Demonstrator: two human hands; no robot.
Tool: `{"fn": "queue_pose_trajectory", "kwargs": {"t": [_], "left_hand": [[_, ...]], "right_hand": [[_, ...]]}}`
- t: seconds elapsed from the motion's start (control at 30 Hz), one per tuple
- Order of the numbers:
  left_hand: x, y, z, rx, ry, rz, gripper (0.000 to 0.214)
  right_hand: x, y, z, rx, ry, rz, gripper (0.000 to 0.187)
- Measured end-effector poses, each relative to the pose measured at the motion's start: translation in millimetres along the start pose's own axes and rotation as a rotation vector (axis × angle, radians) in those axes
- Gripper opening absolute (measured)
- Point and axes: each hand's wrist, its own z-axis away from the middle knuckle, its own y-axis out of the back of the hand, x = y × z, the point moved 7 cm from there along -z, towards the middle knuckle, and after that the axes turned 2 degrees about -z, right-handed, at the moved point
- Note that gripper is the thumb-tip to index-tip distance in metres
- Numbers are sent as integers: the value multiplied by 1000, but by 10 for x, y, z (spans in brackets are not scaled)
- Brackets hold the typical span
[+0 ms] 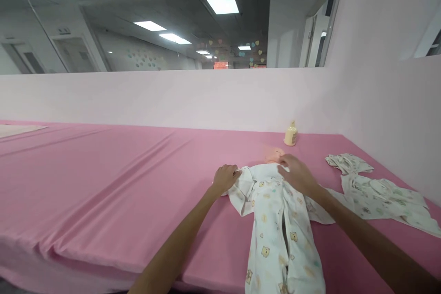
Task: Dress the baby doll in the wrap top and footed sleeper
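A white baby romper [267, 220] printed with small bears lies on the pink sheet, its legs towards me and its front slit open along one leg. At its neck shows the skin-coloured head of what looks like a baby doll [274, 153], mostly hidden by my right hand. My left hand [226, 178] is closed around the end of the romper's left-side sleeve. With fingers bent, my right hand [296, 173] pinches the romper at the collar, beside the head. The doll's body is covered by the cloth.
A pale yellow pump bottle [291, 135] stands near the wall. On the right lie a folded printed cloth [348, 163] and a spread printed garment [386, 200]. A whitish cloth [19, 129] lies far left. A low white wall [155, 98] with glass above borders the pink-covered table [103, 183].
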Motion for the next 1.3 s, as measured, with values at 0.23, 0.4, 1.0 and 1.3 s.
{"fn": "queue_pose_trajectory", "kwargs": {"t": [0.23,0.4,1.0,1.3], "left_hand": [[-122,-36,69,-29,-12,136,25],[-253,-13,83,-109,15,144,28],[-474,-302,93,-363,120,31,23],[-507,-330,82,-337,113,31,22]], "right_hand": [[-606,-1152,-497,-635,250,309,44],[-497,-1334,-539,-739,232,434,77],[-392,-922,-558,-584,242,561,34],[-902,-1568,-429,-640,482,588,26]]}}
